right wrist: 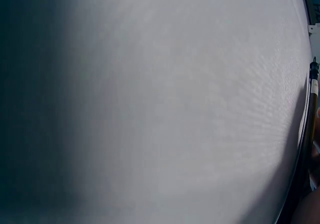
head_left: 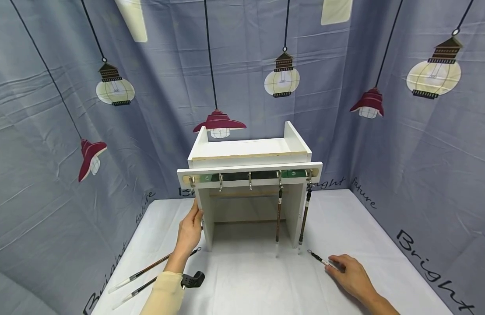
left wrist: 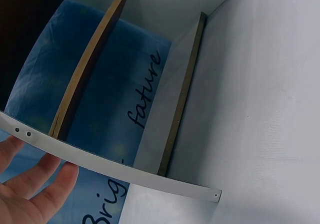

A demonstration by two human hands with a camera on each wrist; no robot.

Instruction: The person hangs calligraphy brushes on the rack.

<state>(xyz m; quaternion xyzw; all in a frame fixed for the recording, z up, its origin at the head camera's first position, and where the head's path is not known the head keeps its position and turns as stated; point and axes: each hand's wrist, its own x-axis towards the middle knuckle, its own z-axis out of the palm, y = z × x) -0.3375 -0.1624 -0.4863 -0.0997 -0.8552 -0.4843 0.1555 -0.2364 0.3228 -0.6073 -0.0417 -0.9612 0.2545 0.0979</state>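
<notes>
A white wooden shelf unit (head_left: pixel 205 210) stands on the table, with a rail (head_left: pixel 234 169) of metal hooks across its front. My left hand (head_left: pixel 189 229) rests its fingertips against the outside of the unit's left side panel (left wrist: pixel 115 168). Low at the right, my right hand (head_left: pixel 352 278) pinches a writing brush (head_left: pixel 316 257) between thumb and fingers; its dark looped end points toward the unit, and the other end is hidden by the hand. From the two rightmost hooks hang two brushes, a brown one (head_left: pixel 279 214) and a darker one (head_left: pixel 305 214), tips down.
Two more brushes, one upper (head_left: pixel 145 270) and one lower (head_left: pixel 140 288), lie on the white tablecloth (head_left: pixel 250 284) at the left, partly behind the left forearm. A blue-grey curtain (head_left: pixel 242 52) printed with lamps surrounds the table at the back and sides.
</notes>
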